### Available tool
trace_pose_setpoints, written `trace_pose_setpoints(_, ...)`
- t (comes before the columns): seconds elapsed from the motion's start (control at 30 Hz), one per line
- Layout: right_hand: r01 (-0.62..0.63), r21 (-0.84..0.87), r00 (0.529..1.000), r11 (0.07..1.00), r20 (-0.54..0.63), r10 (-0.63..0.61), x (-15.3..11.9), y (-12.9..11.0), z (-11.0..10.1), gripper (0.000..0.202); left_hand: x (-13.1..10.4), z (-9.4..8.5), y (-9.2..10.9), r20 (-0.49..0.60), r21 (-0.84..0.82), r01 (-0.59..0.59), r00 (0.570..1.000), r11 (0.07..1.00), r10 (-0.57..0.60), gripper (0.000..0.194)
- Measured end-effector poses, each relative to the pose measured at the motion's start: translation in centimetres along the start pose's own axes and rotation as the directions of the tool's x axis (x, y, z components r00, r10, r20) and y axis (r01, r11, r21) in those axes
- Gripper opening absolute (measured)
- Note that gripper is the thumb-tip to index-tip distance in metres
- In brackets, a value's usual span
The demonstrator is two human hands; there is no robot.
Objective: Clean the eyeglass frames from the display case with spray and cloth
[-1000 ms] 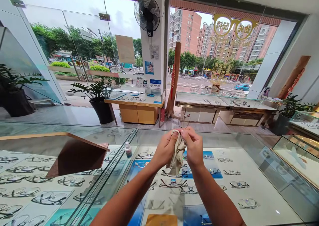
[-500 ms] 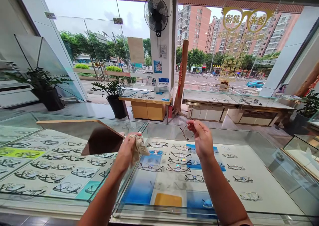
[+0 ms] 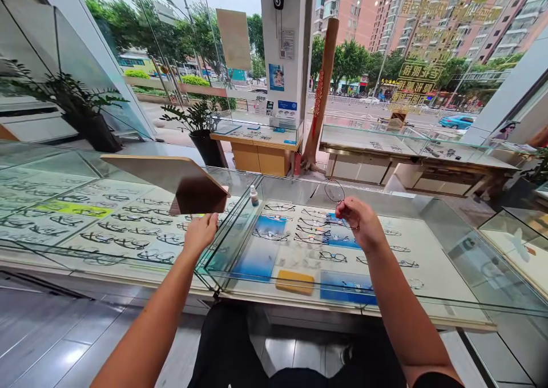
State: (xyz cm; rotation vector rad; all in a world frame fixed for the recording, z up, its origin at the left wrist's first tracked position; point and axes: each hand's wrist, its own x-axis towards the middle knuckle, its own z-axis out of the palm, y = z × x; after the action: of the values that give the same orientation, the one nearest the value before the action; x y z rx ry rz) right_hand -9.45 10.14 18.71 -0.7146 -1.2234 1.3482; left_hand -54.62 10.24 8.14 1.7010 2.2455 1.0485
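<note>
Thin-framed glasses (image 3: 334,192) are pinched in the fingers of my right hand (image 3: 360,221), held up over the right part of the glass display case (image 3: 240,257). My left hand (image 3: 201,235) is over the case to the left, its fingers pressed together near the lower edge of a tilted wooden-framed mirror (image 3: 162,174); whether it holds anything is hidden. A small white bottle (image 3: 254,195) stands on the glass between my hands. Rows of glasses (image 3: 333,257) lie inside the case, with a yellow pad (image 3: 295,282) near its front.
Another display counter (image 3: 368,140) and a wooden counter (image 3: 262,158) stand by the windows. Between them rises a tree trunk (image 3: 324,91). Potted plants (image 3: 208,145) are at the left. A glass case (image 3: 518,239) sits at the far right.
The view has tilted down. The cloth that was in my left hand no longer shows, and the white bottle now shows on the glass. My right hand still holds the glasses.
</note>
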Motion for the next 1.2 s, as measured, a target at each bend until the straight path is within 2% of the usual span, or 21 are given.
trace_pose_setpoints(0.1, -0.018, -0.039, 1.0, 0.999, 0.023, 0.019, -0.7, -0.2, -0.2, 0.026, -1.0, 1.2, 0.8, -0.066, 0.097, 0.14, 0.989, 0.985, -0.134, 0.046)
trace_pose_setpoints(0.17, -0.028, -0.068, 0.999, 0.997, 0.042, 0.031, -1.0, -0.5, -0.1, 0.026, -1.7, 1.6, 2.7, -0.149, 0.136, 0.15, 0.98, 0.979, -0.13, 0.056)
trace_pose_setpoints(0.2, -0.031, -0.086, 0.997, 0.996, 0.061, 0.037, -1.1, -0.7, 0.0, 0.026, -2.2, 1.5, 4.1, -0.184, 0.14, 0.11, 0.979, 0.984, -0.084, 0.059)
trace_pose_setpoints(0.27, -0.03, -0.137, 0.992, 0.99, 0.116, 0.046, -1.2, -1.1, 0.4, 0.025, -3.4, 0.9, 7.7, -0.179, 0.074, -0.109, 0.977, 0.991, 0.12, 0.057)
trace_pose_setpoints(0.3, -0.024, -0.169, 0.987, 0.985, 0.15, 0.05, -1.2, -1.4, 0.6, 0.025, -4.2, 0.4, 9.7, -0.146, -0.019, -0.253, 0.958, 0.967, 0.248, 0.053)
trace_pose_setpoints(0.37, -0.016, -0.222, 0.971, 0.975, 0.227, 0.067, -1.3, -2.0, 1.2, 0.024, -5.9, -0.8, 13.7, -0.089, -0.216, -0.465, 0.885, 0.859, 0.457, 0.046)
trace_pose_setpoints(0.4, -0.017, -0.241, 0.961, 0.97, 0.266, 0.083, -1.3, -2.3, 1.4, 0.024, -6.8, -1.4, 15.5, -0.1, -0.261, -0.535, 0.843, 0.803, 0.529, 0.046)
trace_pose_setpoints(0.47, -0.027, -0.273, 0.931, 0.962, 0.342, 0.123, -1.4, -2.9, 1.9, 0.025, -8.3, -2.4, 18.5, -0.117, -0.289, -0.638, 0.764, 0.714, 0.635, 0.061)
trace_pose_setpoints(0.53, -0.03, -0.31, 0.896, 0.95, 0.412, 0.162, -1.5, -3.5, 2.2, 0.026, -9.3, -2.9, 20.6, -0.104, -0.298, -0.695, 0.705, 0.655, 0.701, 0.075)
trace_pose_setpoints(0.6, -0.02, -0.344, 0.865, 0.939, 0.465, 0.189, -1.6, -4.2, 2.3, 0.025, -9.8, -3.0, 21.7, -0.09, -0.299, -0.723, 0.671, 0.623, 0.736, 0.07)
trace_pose_setpoints(0.67, -0.007, -0.366, 0.846, 0.931, 0.495, 0.2, -1.7, -4.8, 2.2, 0.023, -10.0, -3.0, 22.5, -0.1, -0.3, -0.738, 0.654, 0.604, 0.75, 0.054)
trace_pose_setpoints(0.77, 0.006, -0.391, 0.846, 0.92, 0.493, 0.204, -1.8, -5.8, 2.1, 0.021, -10.2, -3.2, 23.3, -0.154, -0.315, -0.755, 0.639, 0.575, 0.754, 0.042)
trace_pose_setpoints(0.9, -0.021, -0.397, 0.857, 0.918, 0.465, 0.221, -2.1, -7.2, 2.4, 0.02, -10.6, -4.1, 24.2, -0.196, -0.329, -0.767, 0.626, 0.551, 0.755, 0.042)
trace_pose_setpoints(1.0, -0.038, -0.409, 0.864, 0.912, 0.444, 0.235, -2.1, -8.0, 3.0, 0.019, -10.9, -4.8, 24.6, -0.218, -0.358, -0.756, 0.638, 0.548, 0.738, 0.044)
trace_pose_setpoints(1.1, -0.047, -0.416, 0.866, 0.908, 0.436, 0.245, -2.1, -8.5, 3.7, 0.02, -10.9, -5.2, 24.8, -0.215, -0.417, -0.718, 0.674, 0.557, 0.707, 0.039)
trace_pose_setpoints(1.2, 0.0, -0.444, 0.863, 0.896, 0.453, 0.224, -1.9, -9.2, 4.2, 0.028, -10.7, -5.8, 25.0, -0.201, -0.47, -0.678, 0.706, 0.566, 0.679, 0.036)
